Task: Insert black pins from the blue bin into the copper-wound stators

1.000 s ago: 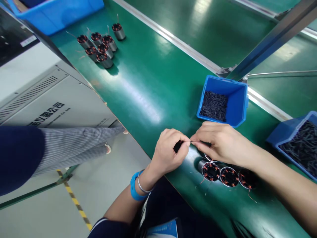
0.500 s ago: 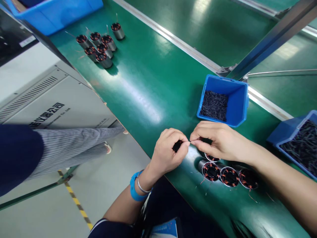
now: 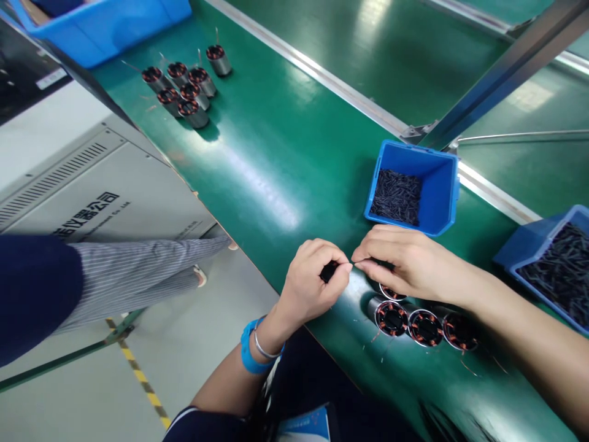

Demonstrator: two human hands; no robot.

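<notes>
My left hand (image 3: 313,281) and my right hand (image 3: 407,258) face each other above the green table, thumb and forefinger pinched on each. Their fingertips nearly meet, and whatever thin piece lies between them is too small to name. Something dark shows inside the curl of my left fingers. Under and beside my right hand stand several motor stators with copper windings, among them one stator (image 3: 390,317) and a neighbour (image 3: 425,328); another stator (image 3: 391,293) is partly covered by that hand. Thin wire ends stick out from them.
Past my right hand stands a blue bin (image 3: 435,205) of short black tubes; another blue bin (image 3: 519,248) with similar pieces is at right. More stators (image 3: 193,113) stand at the far left, near a large blue crate (image 3: 124,31). A person's striped trouser leg (image 3: 138,261) is at left.
Both hands keep nearly the same pinched pose, fingertips close together. The view has shifted very slightly; the stators and bins stay in place.
</notes>
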